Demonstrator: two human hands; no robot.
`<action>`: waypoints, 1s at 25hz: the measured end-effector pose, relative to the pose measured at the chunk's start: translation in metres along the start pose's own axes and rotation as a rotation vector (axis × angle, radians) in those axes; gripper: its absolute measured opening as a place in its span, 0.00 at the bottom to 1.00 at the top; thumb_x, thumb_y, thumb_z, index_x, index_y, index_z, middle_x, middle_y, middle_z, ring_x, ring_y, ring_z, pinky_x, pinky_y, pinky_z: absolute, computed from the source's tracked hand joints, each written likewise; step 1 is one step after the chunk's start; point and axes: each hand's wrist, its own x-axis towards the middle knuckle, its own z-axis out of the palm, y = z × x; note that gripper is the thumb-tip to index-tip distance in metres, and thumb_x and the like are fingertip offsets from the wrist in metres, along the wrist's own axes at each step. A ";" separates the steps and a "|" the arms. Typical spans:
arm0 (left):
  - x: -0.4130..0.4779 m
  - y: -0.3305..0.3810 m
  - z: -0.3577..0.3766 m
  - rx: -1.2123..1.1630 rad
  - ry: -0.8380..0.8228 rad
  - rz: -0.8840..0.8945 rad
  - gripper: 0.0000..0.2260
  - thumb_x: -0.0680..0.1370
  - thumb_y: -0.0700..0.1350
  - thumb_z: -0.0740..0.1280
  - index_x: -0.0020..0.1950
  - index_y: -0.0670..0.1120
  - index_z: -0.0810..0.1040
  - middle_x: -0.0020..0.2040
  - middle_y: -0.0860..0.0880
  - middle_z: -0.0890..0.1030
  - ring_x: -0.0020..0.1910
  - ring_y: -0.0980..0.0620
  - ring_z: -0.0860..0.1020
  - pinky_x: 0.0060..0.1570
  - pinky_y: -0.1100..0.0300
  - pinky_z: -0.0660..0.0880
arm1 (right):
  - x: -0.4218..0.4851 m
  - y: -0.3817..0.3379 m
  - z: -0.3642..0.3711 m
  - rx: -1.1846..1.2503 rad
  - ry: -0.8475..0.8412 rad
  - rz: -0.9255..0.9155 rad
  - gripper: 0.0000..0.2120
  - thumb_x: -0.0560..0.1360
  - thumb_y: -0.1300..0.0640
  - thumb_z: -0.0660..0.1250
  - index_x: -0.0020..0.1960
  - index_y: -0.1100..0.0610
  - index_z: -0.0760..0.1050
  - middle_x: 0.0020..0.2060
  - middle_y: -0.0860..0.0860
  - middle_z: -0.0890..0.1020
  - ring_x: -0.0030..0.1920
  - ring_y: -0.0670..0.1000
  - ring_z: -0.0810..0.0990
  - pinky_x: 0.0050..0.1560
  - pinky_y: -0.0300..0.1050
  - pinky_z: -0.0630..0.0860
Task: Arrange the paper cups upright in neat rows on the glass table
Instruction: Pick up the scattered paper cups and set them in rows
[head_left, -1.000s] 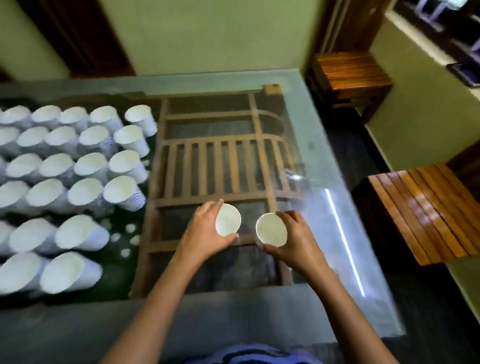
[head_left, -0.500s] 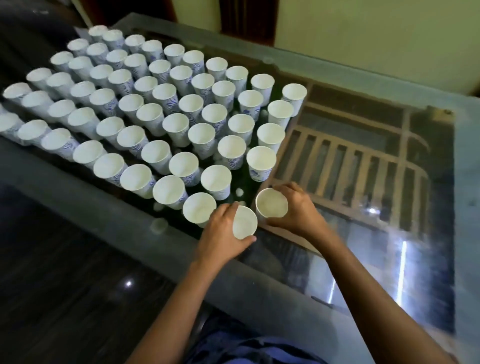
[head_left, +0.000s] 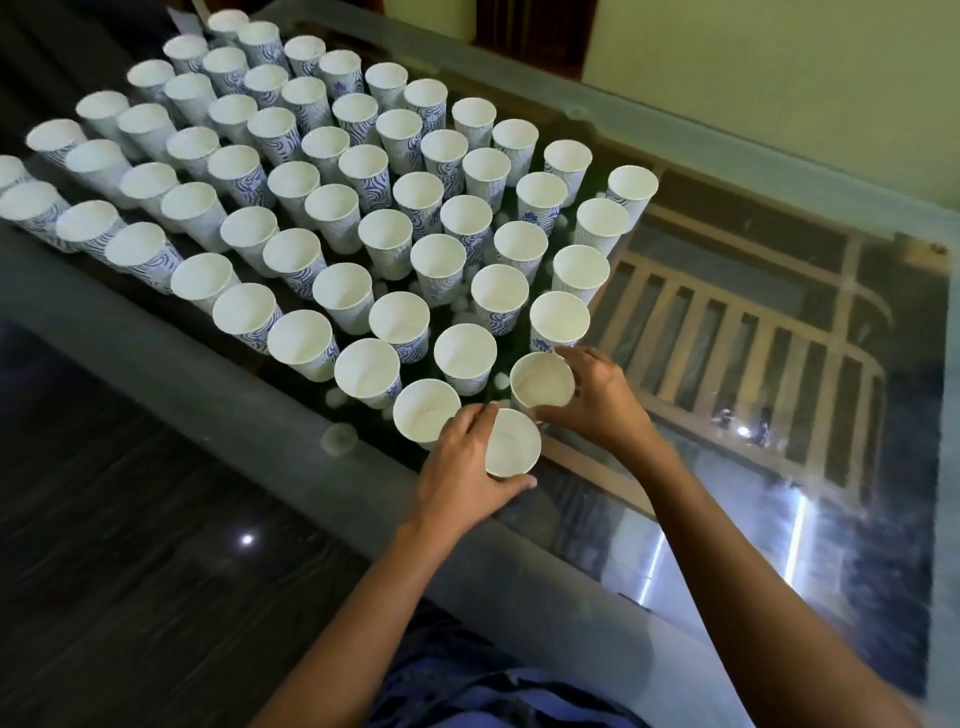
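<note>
**Right of the hands, open glass; two cups held**

Beyond and right of the right hand (head_left: 597, 402), bare glass (head_left: 810, 519) runs open to the table's far and right edges. The near edge passes under the wrist of the left hand (head_left: 460, 470). Left of both hands, upright cups (head_left: 385, 234) fill the glass almost to that edge. The left hand grips one cup (head_left: 511, 441) and the right hand grips another (head_left: 542, 382), both at the near end of the rightmost line. I count ten lines of six, held pair included.

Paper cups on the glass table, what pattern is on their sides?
Blue wavy swirls on white paper cups, best in the head view.
</note>
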 end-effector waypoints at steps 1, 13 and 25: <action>0.000 0.000 0.000 -0.001 0.002 0.006 0.40 0.61 0.57 0.77 0.68 0.43 0.68 0.64 0.44 0.72 0.63 0.46 0.70 0.62 0.58 0.65 | -0.002 0.000 0.000 0.006 0.019 0.001 0.34 0.61 0.57 0.79 0.64 0.62 0.71 0.58 0.61 0.77 0.58 0.60 0.75 0.56 0.51 0.72; -0.006 -0.017 -0.035 -0.015 0.137 0.075 0.25 0.67 0.48 0.75 0.61 0.39 0.76 0.61 0.42 0.77 0.60 0.43 0.74 0.60 0.52 0.70 | -0.055 -0.013 0.005 0.028 0.166 0.022 0.27 0.67 0.54 0.76 0.62 0.64 0.74 0.55 0.60 0.76 0.51 0.57 0.78 0.52 0.42 0.72; 0.064 -0.095 -0.108 0.097 -0.291 0.478 0.33 0.64 0.55 0.76 0.64 0.42 0.74 0.61 0.46 0.75 0.62 0.48 0.71 0.62 0.61 0.65 | -0.074 -0.091 0.084 0.082 0.436 0.500 0.35 0.61 0.53 0.80 0.63 0.63 0.72 0.59 0.59 0.73 0.59 0.57 0.74 0.58 0.39 0.67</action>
